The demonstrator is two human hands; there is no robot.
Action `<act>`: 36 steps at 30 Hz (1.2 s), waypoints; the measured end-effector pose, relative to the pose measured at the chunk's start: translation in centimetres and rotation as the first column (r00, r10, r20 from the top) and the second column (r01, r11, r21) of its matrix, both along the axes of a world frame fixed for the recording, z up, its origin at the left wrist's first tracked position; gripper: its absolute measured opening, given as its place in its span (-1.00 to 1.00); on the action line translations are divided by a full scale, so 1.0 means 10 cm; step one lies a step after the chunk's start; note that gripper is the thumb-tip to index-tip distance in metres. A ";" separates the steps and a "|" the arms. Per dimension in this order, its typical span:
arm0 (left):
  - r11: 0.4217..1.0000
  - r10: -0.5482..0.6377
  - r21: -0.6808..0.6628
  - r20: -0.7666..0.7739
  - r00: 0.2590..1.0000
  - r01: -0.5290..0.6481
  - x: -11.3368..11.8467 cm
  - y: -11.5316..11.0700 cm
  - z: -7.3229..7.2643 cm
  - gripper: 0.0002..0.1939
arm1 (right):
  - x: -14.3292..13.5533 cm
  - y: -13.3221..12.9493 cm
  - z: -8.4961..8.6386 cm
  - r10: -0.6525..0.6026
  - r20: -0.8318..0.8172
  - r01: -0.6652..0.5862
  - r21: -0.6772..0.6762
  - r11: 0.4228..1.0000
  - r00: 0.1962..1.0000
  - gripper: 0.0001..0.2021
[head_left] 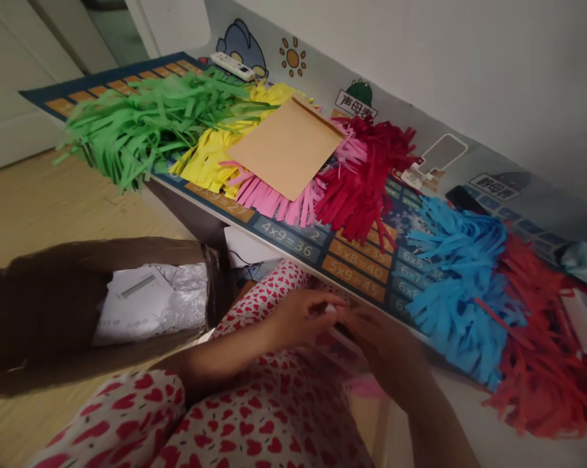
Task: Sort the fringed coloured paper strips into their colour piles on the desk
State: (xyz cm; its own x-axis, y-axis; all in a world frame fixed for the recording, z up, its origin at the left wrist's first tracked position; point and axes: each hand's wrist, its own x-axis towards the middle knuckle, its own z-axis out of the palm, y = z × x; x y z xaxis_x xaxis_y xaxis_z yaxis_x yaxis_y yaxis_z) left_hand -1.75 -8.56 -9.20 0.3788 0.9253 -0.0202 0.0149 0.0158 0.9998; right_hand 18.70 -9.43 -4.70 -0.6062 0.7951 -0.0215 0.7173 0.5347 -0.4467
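Note:
My left hand (pixel 300 316) is over my lap by the table's front edge, its thumb and fingers pinched together. A small white thing (pixel 330 309) shows at its fingertips, too small and blurred to name. My right hand (pixel 378 338) meets it there, fingers bent and pressed towards the same spot; what they hold is hidden. Beyond the hands, the table (pixel 293 250) carries paper fringe bundles: green (pixel 151 123), yellow (pixel 208 156), pink (pixel 283 198), dark red (pixel 359 188), blue (pixel 461 279) and red (pixel 541 351). A tan sheet of paper (pixel 288 149) lies across the yellow and pink ones.
An open brown bag or box (pixel 103 250) on the floor at left holds white papers and clear plastic. A white remote (pixel 232 66) lies by the wall, near a clear phone case (pixel 439 159) and a dark phone-like object (pixel 466 199). The wall rises behind the table.

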 end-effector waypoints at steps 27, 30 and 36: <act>0.994 0.111 -0.031 0.211 0.971 -0.106 0.00 -0.17 -0.17 -0.73 | -0.17 -0.05 0.17 0.004 -0.102 0.002 0.067 0.998 0.995 -0.70; 0.994 0.099 0.030 0.152 0.983 -0.105 -0.03 -0.19 -0.24 -0.68 | -0.15 -0.09 0.17 -0.067 -0.098 0.071 0.040 0.997 0.993 -0.74; 0.996 0.080 0.035 0.086 0.993 -0.083 0.00 -0.21 -0.17 -0.64 | -0.16 -0.14 0.12 -0.160 -0.033 0.163 0.131 0.978 0.987 -0.83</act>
